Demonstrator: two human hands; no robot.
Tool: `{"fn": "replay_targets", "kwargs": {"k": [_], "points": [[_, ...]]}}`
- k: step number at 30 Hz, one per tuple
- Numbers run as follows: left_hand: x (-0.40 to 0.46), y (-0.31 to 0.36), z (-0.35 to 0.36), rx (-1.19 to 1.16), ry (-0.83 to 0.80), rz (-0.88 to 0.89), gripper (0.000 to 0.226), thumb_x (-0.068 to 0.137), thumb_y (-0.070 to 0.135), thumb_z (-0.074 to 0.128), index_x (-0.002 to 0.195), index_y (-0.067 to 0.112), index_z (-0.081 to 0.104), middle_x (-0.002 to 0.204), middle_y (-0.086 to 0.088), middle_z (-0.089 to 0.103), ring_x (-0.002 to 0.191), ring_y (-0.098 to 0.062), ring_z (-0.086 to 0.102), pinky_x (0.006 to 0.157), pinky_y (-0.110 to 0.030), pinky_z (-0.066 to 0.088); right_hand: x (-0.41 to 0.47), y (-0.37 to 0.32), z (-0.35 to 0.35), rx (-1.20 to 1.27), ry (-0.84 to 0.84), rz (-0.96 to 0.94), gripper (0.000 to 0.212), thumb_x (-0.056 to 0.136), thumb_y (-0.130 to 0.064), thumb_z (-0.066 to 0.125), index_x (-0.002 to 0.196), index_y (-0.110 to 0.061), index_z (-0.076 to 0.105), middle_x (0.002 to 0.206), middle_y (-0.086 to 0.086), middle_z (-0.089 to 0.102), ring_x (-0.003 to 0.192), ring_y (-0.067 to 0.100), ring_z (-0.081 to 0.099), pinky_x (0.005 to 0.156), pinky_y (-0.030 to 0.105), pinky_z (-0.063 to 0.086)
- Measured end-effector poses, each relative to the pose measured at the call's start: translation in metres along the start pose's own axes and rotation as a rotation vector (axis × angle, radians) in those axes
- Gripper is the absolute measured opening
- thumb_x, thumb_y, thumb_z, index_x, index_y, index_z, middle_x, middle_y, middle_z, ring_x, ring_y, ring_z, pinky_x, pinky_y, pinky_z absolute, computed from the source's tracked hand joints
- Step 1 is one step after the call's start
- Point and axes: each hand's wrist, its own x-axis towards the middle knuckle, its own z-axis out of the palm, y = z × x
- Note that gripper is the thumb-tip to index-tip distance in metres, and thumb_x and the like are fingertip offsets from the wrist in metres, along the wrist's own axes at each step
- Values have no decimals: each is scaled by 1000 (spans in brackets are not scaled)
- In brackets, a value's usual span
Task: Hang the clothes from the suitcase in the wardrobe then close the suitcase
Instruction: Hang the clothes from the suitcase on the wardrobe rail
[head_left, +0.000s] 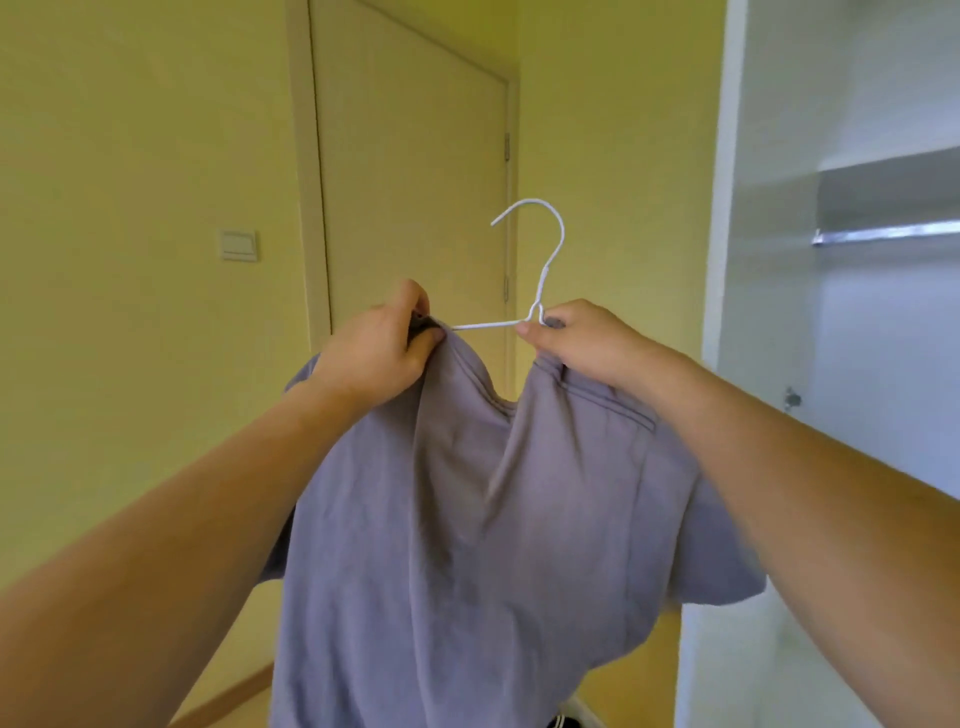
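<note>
Head view | progress: my left hand (371, 353) pinches purple T-shirt (467, 519) collar, right hand (576, 343) fingers grip white hanger (540, 280) at its neck; shirt half threaded, not yet on wardrobe rail (893, 232) far right; suitcase out of view, closing left | hanger hook up, tip left, bar left-right; shirt hangs vertical, centre near

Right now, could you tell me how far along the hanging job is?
Early stage. Both hands, left and right, are working a purple shirt onto a white hanger, its collar only partly on. The wardrobe rail shows nothing hung. The suitcase is out of view.
</note>
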Motion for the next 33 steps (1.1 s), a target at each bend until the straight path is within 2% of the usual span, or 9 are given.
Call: {"fn": "replay_targets", "kwargs": {"k": [6, 11, 14, 17, 21, 24, 26, 29, 33], "points": [[71, 94, 17, -176, -66, 10, 31, 91, 42, 58, 99, 13, 54, 95, -6, 62, 89, -29, 58, 70, -34, 44, -27, 27, -112, -184, 288, 0, 53, 95, -47, 55, 60, -17, 28, 60, 0, 30, 59, 19, 31, 59, 35, 23], [112, 191, 30, -201, -426, -127, 68, 79, 77, 51, 91, 10, 61, 97, -9, 61, 87, -28, 57, 68, -33, 40, -76, 65, -208, -240, 423, 89, 51, 91, -46, 62, 69, -2, 48, 64, 8, 36, 63, 20, 34, 59, 32, 26], [125, 263, 59, -225, -441, 6, 61, 85, 68, 50, 85, 9, 65, 98, -12, 64, 83, -29, 58, 66, -32, 40, -113, 96, -260, -88, 377, 227, 44, 88, -47, 66, 76, -5, 64, 70, 3, 54, 67, 18, 51, 65, 20, 41], [130, 335, 101, -282, -501, 50, 51, 88, 58, 52, 86, 9, 65, 99, -13, 65, 82, -29, 58, 65, -30, 39, -140, 141, -308, -23, 342, 391, 43, 87, -59, 60, 86, -20, 77, 97, 2, 65, 90, 18, 62, 90, 29, 48], [137, 415, 185, -426, -568, 55, 35, 97, 28, 46, 105, 0, 66, 118, -22, 62, 103, -36, 60, 73, -30, 39, -151, 221, -360, -116, 348, 477, 42, 95, -49, 55, 82, -12, 72, 90, 9, 63, 72, 17, 52, 68, 25, 44], [149, 456, 254, -541, -602, -32, 34, 100, 8, 36, 114, -8, 62, 126, -28, 57, 113, -37, 56, 90, -32, 41, -145, 278, -389, -176, 284, 503, 44, 98, -46, 51, 79, -11, 68, 74, 8, 64, 64, 16, 52, 67, 25, 44], [161, 474, 290, -669, -650, -139, 31, 98, 3, 37, 108, -9, 64, 114, -28, 62, 100, -35, 60, 84, -33, 44, -134, 311, -406, -220, 218, 516, 44, 98, -44, 51, 82, -8, 71, 67, 4, 63, 62, 15, 53, 69, 25, 45], [186, 503, 325, -857, -748, -326, 27, 96, 4, 39, 77, 3, 58, 73, -13, 58, 62, -22, 52, 51, -21, 43, -109, 348, -439, -271, 129, 536, 45, 97, -42, 54, 66, -14, 70, 80, 7, 72, 76, 18, 64, 79, 28, 47], [234, 526, 337, -907, -750, -286, 31, 96, 4, 42, 68, 12, 53, 67, -6, 53, 63, -20, 49, 48, -21, 39, -85, 358, -472, -188, 92, 585, 45, 96, -38, 57, 60, -12, 64, 87, 13, 74, 84, 22, 67, 83, 31, 49]]}}
